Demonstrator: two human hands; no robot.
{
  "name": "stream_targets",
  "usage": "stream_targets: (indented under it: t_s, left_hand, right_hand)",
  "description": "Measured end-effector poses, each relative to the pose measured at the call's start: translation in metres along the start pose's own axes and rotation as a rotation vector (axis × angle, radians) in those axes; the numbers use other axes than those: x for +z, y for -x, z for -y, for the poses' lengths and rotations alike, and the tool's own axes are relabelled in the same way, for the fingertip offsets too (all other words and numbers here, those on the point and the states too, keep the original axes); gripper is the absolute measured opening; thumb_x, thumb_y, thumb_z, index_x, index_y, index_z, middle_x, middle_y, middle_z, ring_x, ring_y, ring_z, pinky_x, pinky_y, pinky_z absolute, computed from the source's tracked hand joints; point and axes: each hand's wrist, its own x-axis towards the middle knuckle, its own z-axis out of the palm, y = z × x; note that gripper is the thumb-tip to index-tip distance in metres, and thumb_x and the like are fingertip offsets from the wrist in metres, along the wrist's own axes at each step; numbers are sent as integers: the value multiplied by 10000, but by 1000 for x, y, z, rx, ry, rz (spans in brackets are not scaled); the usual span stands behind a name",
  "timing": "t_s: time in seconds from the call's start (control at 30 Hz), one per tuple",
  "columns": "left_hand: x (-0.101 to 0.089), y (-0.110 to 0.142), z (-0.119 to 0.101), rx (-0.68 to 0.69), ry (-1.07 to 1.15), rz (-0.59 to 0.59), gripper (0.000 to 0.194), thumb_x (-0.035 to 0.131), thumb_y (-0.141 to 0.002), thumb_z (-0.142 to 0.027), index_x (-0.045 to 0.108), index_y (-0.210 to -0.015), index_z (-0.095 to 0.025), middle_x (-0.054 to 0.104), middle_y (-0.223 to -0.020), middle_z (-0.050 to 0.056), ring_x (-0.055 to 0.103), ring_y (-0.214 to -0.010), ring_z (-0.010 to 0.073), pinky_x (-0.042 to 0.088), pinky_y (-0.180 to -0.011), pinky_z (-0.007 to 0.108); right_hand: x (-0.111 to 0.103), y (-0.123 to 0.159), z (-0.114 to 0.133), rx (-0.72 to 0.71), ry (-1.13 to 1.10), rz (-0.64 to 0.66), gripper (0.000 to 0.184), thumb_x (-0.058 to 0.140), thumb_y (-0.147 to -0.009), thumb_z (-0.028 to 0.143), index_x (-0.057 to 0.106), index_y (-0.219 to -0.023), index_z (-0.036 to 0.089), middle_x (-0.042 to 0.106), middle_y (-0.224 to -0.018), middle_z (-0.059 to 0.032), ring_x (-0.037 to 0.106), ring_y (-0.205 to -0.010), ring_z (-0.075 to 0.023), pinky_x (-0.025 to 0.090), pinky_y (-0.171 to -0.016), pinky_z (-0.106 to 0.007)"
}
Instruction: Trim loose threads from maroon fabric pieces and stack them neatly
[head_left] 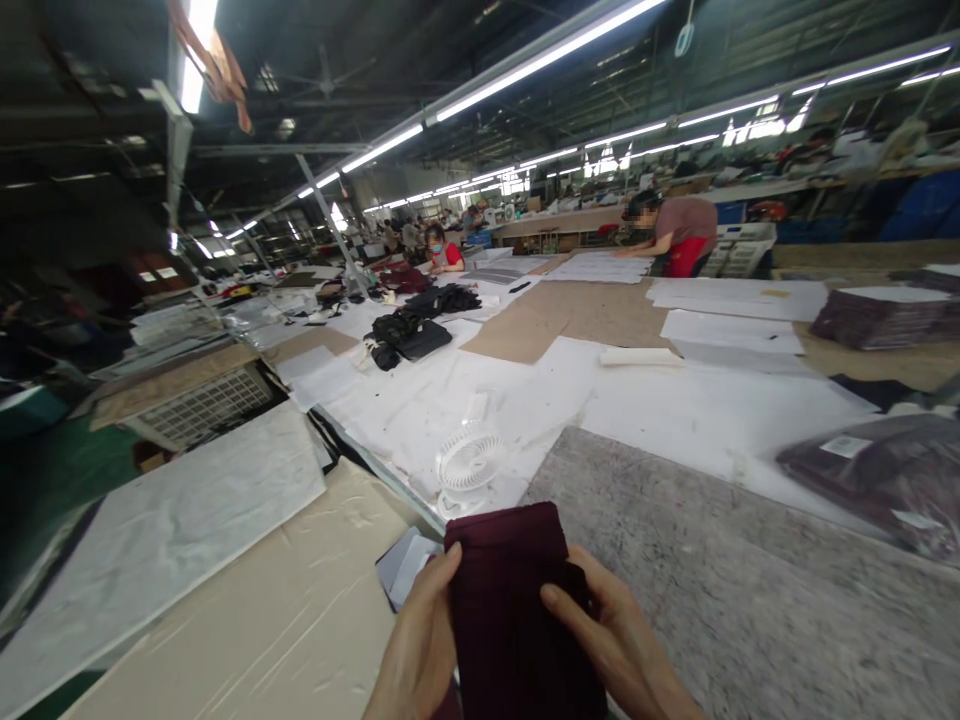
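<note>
A dark maroon folded cloth piece (510, 610) is held up in front of me at the bottom middle. My left hand (424, 620) grips its left edge, thumb on the near face. On the right edge, my right hand (600, 620) is closed with its thumb pressed on the cloth and its other fingers behind. The lower end of the cloth runs out of the picture. Beyond it, a small white fan (470, 460) lies on the white-covered table. Partly behind my left hand is a small grey and white item (409, 562) whose kind I cannot make out.
A grey mottled sheet (720, 570) covers the table on the right, near bagged maroon cloth (877, 475). Dark garments (409, 335) lie farther back. A cream plastic-covered surface (262, 600) and a plastic crate (202, 405) stand left. Two people (686, 230) work across the table.
</note>
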Motion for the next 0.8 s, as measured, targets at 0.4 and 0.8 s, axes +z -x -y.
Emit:
stream_targets:
  t_s: [0.4,0.8]
  left_hand:
    - [1,-1,-4,-12,21,-18,311,630,-778,-243,704,-1054,-120,727,-1071,91,608,-1126,297,403,-1052,415]
    - [-4,-1,-3,-52,19,16,264,625,-811,-291,729,-1009,-151,725,-1082,84,572,-1181,294,358,-1097,419]
  right_hand:
    - [0,2,0,-22,31,-17,279,569,-877,389,662,-1078,219,641,-900,-39,581,-912,-217,477,-837,-341]
    - [-3,1,3,-32,68,-33,177,567,-880,353,649,-907,198,614,-851,-20,569,-870,-194,459,-826,-320]
